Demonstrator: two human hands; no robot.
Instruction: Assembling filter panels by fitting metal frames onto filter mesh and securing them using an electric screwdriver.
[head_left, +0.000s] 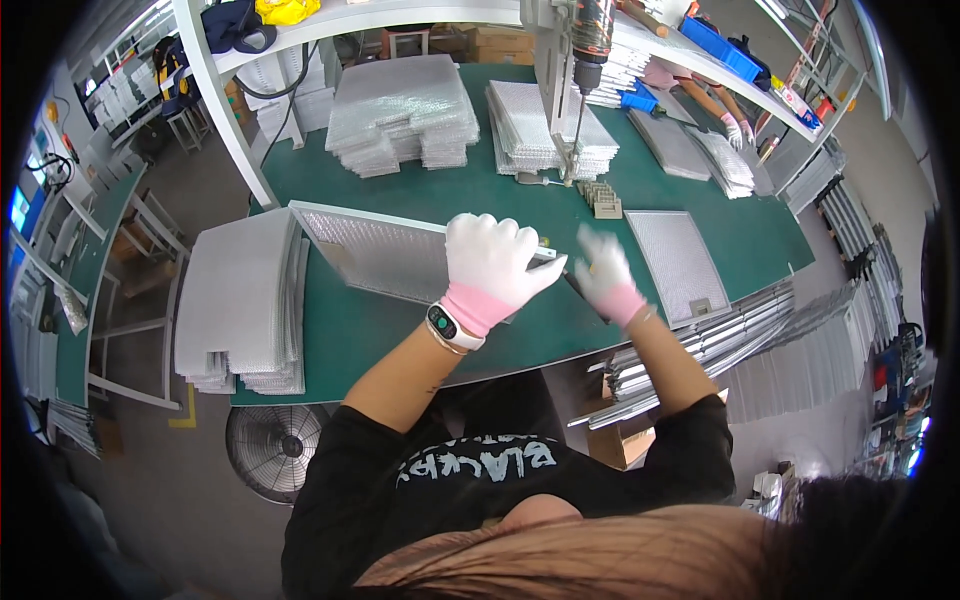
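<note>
A rectangular metal mesh filter panel (375,250) with a silver frame lies on the green table (440,185) in front of me. My left hand (495,262), in a white glove with a pink cuff, rests on the panel's right end with fingers spread. My right hand (605,272), gloved the same way, is blurred just to the right of the panel, fingers apart, and seems to hold nothing. A watch sits on my left wrist.
A second mesh panel (672,262) lies to the right. Stacks of bubble-wrapped panels (405,115) sit at the back and on a side rack (240,300). A hanging electric screwdriver (588,60) points down at centre back. Small metal clips (600,198) lie near it. Another person's gloved hands (738,128) work far right. A fan (272,445) stands on the floor.
</note>
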